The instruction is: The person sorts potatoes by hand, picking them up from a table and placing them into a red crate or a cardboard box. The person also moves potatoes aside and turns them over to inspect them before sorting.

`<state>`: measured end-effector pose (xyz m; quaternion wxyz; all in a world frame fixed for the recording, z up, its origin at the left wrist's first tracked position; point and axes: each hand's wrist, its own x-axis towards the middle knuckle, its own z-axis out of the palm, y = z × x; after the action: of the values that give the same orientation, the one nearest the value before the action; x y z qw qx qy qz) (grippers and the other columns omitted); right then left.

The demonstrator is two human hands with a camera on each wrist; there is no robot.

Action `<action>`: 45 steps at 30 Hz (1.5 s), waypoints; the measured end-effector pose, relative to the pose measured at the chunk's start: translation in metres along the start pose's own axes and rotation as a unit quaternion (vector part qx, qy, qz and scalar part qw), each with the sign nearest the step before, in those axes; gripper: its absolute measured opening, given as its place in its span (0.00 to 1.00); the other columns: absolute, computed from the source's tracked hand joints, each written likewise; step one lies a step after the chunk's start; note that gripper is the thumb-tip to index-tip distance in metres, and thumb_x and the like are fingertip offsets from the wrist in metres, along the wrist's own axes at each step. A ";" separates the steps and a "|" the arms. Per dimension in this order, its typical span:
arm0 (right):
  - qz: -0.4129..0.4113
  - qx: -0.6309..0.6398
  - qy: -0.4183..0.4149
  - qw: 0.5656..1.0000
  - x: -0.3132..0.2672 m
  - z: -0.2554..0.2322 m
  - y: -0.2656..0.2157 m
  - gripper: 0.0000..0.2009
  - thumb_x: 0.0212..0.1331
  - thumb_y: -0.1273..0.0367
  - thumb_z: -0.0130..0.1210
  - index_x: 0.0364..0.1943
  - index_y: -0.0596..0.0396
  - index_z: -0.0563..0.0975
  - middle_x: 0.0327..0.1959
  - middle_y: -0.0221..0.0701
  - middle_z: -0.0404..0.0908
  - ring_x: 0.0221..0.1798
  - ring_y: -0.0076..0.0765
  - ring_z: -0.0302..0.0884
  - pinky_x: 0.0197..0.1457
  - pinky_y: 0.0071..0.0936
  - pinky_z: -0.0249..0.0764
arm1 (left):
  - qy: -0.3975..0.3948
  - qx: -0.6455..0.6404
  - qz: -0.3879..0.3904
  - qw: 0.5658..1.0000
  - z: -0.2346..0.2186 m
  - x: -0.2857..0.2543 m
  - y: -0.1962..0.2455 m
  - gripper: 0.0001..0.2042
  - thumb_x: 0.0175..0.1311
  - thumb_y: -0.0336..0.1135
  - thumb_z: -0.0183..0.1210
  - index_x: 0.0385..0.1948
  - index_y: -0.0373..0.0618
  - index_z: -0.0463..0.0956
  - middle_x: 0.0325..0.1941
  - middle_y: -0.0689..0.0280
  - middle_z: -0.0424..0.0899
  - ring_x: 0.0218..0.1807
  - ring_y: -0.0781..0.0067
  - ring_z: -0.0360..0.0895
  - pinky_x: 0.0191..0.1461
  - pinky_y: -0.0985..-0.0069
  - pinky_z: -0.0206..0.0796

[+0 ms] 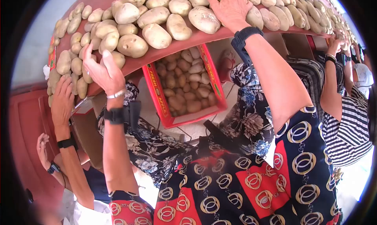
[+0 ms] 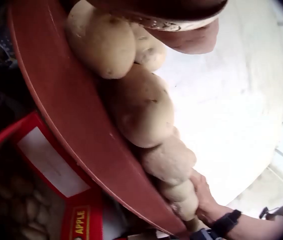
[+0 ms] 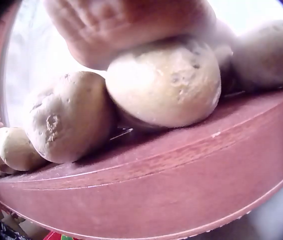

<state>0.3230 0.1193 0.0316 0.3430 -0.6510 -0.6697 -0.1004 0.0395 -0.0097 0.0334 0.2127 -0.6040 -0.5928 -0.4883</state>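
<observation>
Potatoes cover the red table, many close to its curved edge. My left hand, fingers mostly extended and thumb apart, is at the edge beside a potato. Part of that hand shows above the potatoes in the left wrist view. Farther right, my right hand lies palm down over the potatoes with its fingers forward. The right wrist view has this hand right on top of a pale, pitted potato, its fingertips hidden. Another potato sits beside it.
Below the table edge, between the knees, stands a red box full of smaller potatoes. Another person's hand is by the potatoes at left. At right, a person in a striped top reaches to the table.
</observation>
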 end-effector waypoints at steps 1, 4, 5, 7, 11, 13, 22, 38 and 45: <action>-0.003 0.021 -0.016 1.000 0.000 0.001 0.001 0.34 0.51 0.54 0.55 0.61 0.56 0.60 0.54 0.44 0.69 0.62 0.50 0.57 0.60 0.56 0.52 | -0.048 -0.063 -0.038 0.996 -0.003 -0.013 0.010 0.15 0.63 0.32 0.49 0.48 0.33 0.69 0.46 0.52 0.75 0.48 0.57 0.72 0.55 0.65 0.62; -0.004 0.053 -0.029 0.998 -0.003 -0.002 0.003 0.33 0.52 0.55 0.54 0.60 0.58 0.61 0.54 0.46 0.68 0.61 0.52 0.58 0.61 0.55 0.53 | -0.266 -0.225 -0.140 0.927 -0.006 -0.049 0.057 0.05 0.60 0.32 0.53 0.35 0.44 0.75 0.31 0.64 0.80 0.32 0.69 0.77 0.39 0.72 0.70; -0.015 0.089 -0.042 0.995 0.002 -0.004 0.003 0.32 0.53 0.55 0.53 0.59 0.59 0.61 0.54 0.47 0.68 0.61 0.52 0.57 0.61 0.55 0.52 | -0.404 -0.298 -0.255 0.827 0.010 -0.080 0.051 0.06 0.59 0.29 0.54 0.37 0.42 0.74 0.34 0.65 0.76 0.37 0.72 0.75 0.45 0.73 0.69; -0.004 0.046 -0.002 0.999 0.003 0.014 0.009 0.32 0.48 0.52 0.56 0.57 0.50 0.63 0.54 0.38 0.72 0.62 0.47 0.58 0.58 0.59 0.52 | -0.612 -0.162 -0.087 0.769 0.034 -0.117 0.055 0.12 0.59 0.38 0.53 0.41 0.44 0.74 0.40 0.54 0.79 0.43 0.54 0.77 0.47 0.64 0.69; 0.018 0.021 -0.045 0.999 0.003 0.003 0.001 0.37 0.49 0.52 0.56 0.63 0.50 0.59 0.56 0.37 0.69 0.63 0.46 0.55 0.60 0.57 0.50 | -0.743 -0.135 -0.121 0.644 0.082 -0.233 0.043 0.19 0.57 0.44 0.53 0.48 0.47 0.73 0.47 0.53 0.79 0.50 0.49 0.75 0.53 0.59 0.66; 0.019 0.002 -0.053 0.998 0.004 0.000 0.001 0.35 0.51 0.49 0.54 0.63 0.49 0.59 0.58 0.41 0.66 0.64 0.47 0.55 0.62 0.54 0.52 | -0.783 -0.103 -0.013 0.614 0.091 -0.278 0.039 0.20 0.56 0.43 0.53 0.51 0.49 0.73 0.49 0.54 0.78 0.52 0.51 0.75 0.55 0.61 0.66; 0.023 -0.004 -0.058 0.998 0.000 0.004 -0.001 0.36 0.50 0.52 0.56 0.62 0.52 0.59 0.56 0.40 0.66 0.64 0.46 0.55 0.61 0.56 0.51 | -0.805 -0.213 0.187 0.521 0.108 -0.390 0.026 0.25 0.49 0.31 0.56 0.55 0.51 0.70 0.50 0.55 0.79 0.50 0.50 0.76 0.53 0.58 0.67; 0.007 0.009 -0.041 0.999 0.003 0.006 0.003 0.35 0.50 0.54 0.57 0.63 0.49 0.59 0.56 0.37 0.68 0.63 0.44 0.57 0.60 0.53 0.52 | -0.797 -0.173 -0.215 0.538 0.101 -0.272 0.055 0.22 0.51 0.38 0.56 0.50 0.45 0.67 0.41 0.56 0.80 0.43 0.58 0.79 0.38 0.66 0.71; 0.016 0.012 -0.026 0.999 0.001 0.007 0.003 0.33 0.54 0.51 0.52 0.62 0.49 0.61 0.53 0.37 0.70 0.63 0.44 0.57 0.60 0.58 0.51 | -0.563 -0.572 -0.445 0.397 0.050 -0.126 0.094 0.25 0.53 0.40 0.53 0.54 0.47 0.62 0.49 0.63 0.72 0.49 0.73 0.74 0.48 0.75 0.70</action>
<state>0.3233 0.1244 0.0265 0.3349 -0.6599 -0.6689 -0.0698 0.1660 -0.0512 -0.0640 -0.8124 -0.3725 -0.3443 -0.2877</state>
